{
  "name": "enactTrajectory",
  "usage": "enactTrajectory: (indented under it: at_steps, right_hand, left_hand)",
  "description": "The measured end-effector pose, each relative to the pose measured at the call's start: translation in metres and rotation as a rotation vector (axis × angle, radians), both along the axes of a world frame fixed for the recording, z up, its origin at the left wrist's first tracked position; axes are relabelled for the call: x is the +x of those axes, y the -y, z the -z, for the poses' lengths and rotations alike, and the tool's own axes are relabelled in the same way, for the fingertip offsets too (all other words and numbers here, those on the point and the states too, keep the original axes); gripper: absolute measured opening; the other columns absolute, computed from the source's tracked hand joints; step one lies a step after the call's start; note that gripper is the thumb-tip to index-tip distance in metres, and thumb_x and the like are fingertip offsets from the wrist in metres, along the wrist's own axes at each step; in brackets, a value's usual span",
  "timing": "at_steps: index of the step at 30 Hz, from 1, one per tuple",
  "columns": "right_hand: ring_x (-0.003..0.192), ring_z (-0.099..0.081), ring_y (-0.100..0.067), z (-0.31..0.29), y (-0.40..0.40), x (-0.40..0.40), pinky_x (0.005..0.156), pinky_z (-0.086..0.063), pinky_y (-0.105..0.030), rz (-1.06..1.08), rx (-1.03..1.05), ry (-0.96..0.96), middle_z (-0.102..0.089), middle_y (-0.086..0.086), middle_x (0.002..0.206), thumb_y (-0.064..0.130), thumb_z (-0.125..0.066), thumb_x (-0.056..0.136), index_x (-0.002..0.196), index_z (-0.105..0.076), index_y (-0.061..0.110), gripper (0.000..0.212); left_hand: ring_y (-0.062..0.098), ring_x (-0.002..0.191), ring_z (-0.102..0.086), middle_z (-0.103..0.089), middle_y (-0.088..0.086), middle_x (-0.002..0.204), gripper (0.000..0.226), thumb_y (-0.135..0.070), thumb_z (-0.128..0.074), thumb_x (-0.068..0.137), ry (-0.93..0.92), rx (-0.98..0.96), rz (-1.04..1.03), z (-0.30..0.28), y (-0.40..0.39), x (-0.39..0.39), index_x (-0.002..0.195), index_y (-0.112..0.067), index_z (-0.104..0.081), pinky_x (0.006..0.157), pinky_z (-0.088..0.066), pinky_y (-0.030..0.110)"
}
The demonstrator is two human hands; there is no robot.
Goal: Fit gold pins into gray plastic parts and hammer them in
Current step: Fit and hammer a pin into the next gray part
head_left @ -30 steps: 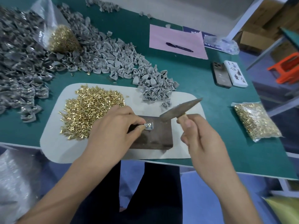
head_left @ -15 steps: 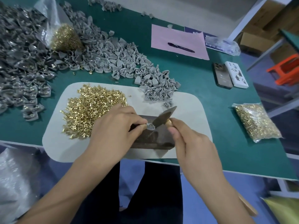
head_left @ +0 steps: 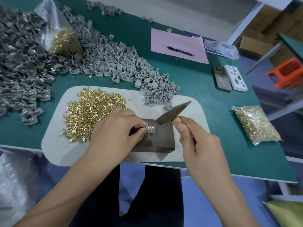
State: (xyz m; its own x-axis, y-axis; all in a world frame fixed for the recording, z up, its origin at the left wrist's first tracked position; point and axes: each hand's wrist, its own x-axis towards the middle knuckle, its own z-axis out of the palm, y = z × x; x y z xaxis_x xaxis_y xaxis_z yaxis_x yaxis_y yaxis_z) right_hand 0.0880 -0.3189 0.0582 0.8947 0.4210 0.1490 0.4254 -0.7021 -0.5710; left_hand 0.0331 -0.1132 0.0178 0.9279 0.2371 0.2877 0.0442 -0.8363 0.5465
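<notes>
Green tabletop [head_left: 188,82] carries everything, with a huge heap of gray plastic parts [head_left: 24,63] spread across its far left and trailing toward the middle. Nearer lies a pale rounded mat [head_left: 54,145], holding a loose pile of gold pins [head_left: 91,115] on its left half and a dark metal block [head_left: 157,141] near its middle. A pink sheet [head_left: 177,45] with a black pen [head_left: 180,51] on it sits at the far side, two phones [head_left: 229,78] lie to its right, and a clear bag of pins [head_left: 255,125] rests near the right edge.

The left hand [head_left: 113,136] pinches one gray part [head_left: 151,129] between thumb and fingertip, holding it down on the far end of the block; gold pin heads show in it. The right hand [head_left: 201,146] has its fingers wrapped around the wooden handle of a small hammer [head_left: 173,113], whose dark head hangs just above and right of the pinched part, not touching it.
</notes>
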Motion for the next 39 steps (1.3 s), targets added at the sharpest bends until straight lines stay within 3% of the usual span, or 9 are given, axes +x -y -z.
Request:
enactTrajectory:
  at_steps: [3, 8, 13, 17, 22, 27, 30, 34, 39]
  right_hand:
    - [0.068, -0.056, -0.013, 0.000, -0.001, -0.004, 0.062, -0.052, -0.041, 0.000, 0.042, 0.016, -0.056, 0.027, 0.072, 0.063, -0.030, 0.102, 0.120, -0.057, 0.046, 0.037]
    - [0.063, -0.049, -0.016, 0.007, -0.007, -0.006, 0.059, -0.048, -0.037, -0.040, -0.133, 0.015, -0.057, 0.016, 0.065, 0.065, -0.023, 0.101, 0.126, -0.049, 0.049, 0.040]
    - [0.064, -0.054, -0.010, 0.008, -0.004, -0.006, 0.059, -0.048, -0.033, 0.031, 0.071, 0.060, -0.063, 0.026, 0.079, 0.064, -0.030, 0.102, 0.125, -0.055, 0.044, 0.040]
    - [0.067, -0.058, -0.026, 0.012, -0.009, -0.010, 0.058, -0.048, -0.040, -0.035, -0.104, 0.027, -0.068, 0.007, 0.077, 0.059, -0.028, 0.103, 0.128, -0.055, 0.043, 0.040]
    - [0.067, -0.058, -0.031, 0.007, -0.009, -0.010, 0.056, -0.049, -0.041, -0.059, -0.147, 0.048, -0.064, 0.006, 0.072, 0.064, -0.023, 0.101, 0.128, -0.047, 0.046, 0.040]
    - [0.066, -0.057, -0.030, 0.001, -0.010, -0.007, 0.053, -0.045, -0.039, -0.069, -0.248, 0.074, -0.055, 0.010, 0.066, 0.058, -0.020, 0.103, 0.124, -0.046, 0.044, 0.036]
    - [0.061, -0.050, -0.026, -0.002, -0.008, -0.006, 0.053, -0.039, -0.038, -0.118, -0.305, 0.053, -0.049, 0.012, 0.060, 0.058, -0.019, 0.100, 0.120, -0.044, 0.042, 0.036]
    - [0.057, -0.045, -0.013, -0.006, 0.005, -0.003, 0.054, -0.043, -0.037, -0.110, -0.242, 0.054, -0.051, 0.018, 0.061, 0.061, -0.028, 0.101, 0.116, -0.048, 0.048, 0.028]
    - [0.060, -0.050, -0.016, -0.014, 0.008, 0.000, 0.049, -0.043, -0.034, -0.017, 0.031, 0.145, -0.058, 0.020, 0.075, 0.061, -0.027, 0.104, 0.113, -0.055, 0.046, 0.033]
  left_hand:
    - [0.010, 0.084, -0.047, -0.059, -0.019, 0.079, 0.006, -0.040, -0.074, 0.085, -0.015, 0.006, 0.005, -0.001, -0.001, 0.001, 0.090, -0.038, -0.075, 0.055, -0.044, 0.030]
    - [0.009, 0.084, -0.046, -0.060, -0.020, 0.078, 0.005, -0.041, -0.074, 0.085, -0.018, 0.023, -0.010, -0.002, -0.002, 0.002, 0.090, -0.039, -0.076, 0.054, -0.038, 0.027]
    - [0.008, 0.084, -0.045, -0.059, -0.023, 0.078, 0.007, -0.042, -0.075, 0.085, -0.027, 0.018, -0.013, -0.001, -0.002, 0.002, 0.091, -0.041, -0.076, 0.054, -0.038, 0.026]
    - [0.008, 0.086, -0.046, -0.060, -0.022, 0.079, 0.009, -0.042, -0.073, 0.085, -0.037, 0.012, -0.017, 0.000, -0.003, 0.003, 0.093, -0.040, -0.076, 0.056, -0.039, 0.028]
    - [0.007, 0.087, -0.045, -0.060, -0.021, 0.082, 0.010, -0.042, -0.071, 0.087, -0.030, 0.024, 0.002, 0.001, -0.004, 0.002, 0.095, -0.039, -0.075, 0.057, -0.036, 0.028]
    - [0.007, 0.100, -0.053, -0.058, -0.021, 0.101, 0.017, -0.037, -0.066, 0.091, -0.018, -0.023, 0.029, 0.005, 0.000, -0.004, 0.108, -0.038, -0.068, 0.067, -0.046, 0.031]
    - [0.007, 0.100, -0.054, -0.060, -0.020, 0.099, 0.013, -0.035, -0.066, 0.093, 0.006, -0.034, -0.009, 0.006, 0.003, -0.005, 0.105, -0.037, -0.072, 0.064, -0.041, 0.027]
    - [0.005, 0.098, -0.053, -0.060, -0.021, 0.097, 0.013, -0.036, -0.067, 0.092, -0.001, -0.013, -0.019, 0.006, 0.004, -0.004, 0.103, -0.036, -0.074, 0.060, -0.035, 0.024]
    - [0.006, 0.097, -0.054, -0.062, -0.021, 0.098, 0.013, -0.038, -0.065, 0.093, 0.003, 0.003, 0.005, 0.006, 0.001, -0.002, 0.102, -0.036, -0.075, 0.059, -0.026, 0.013]
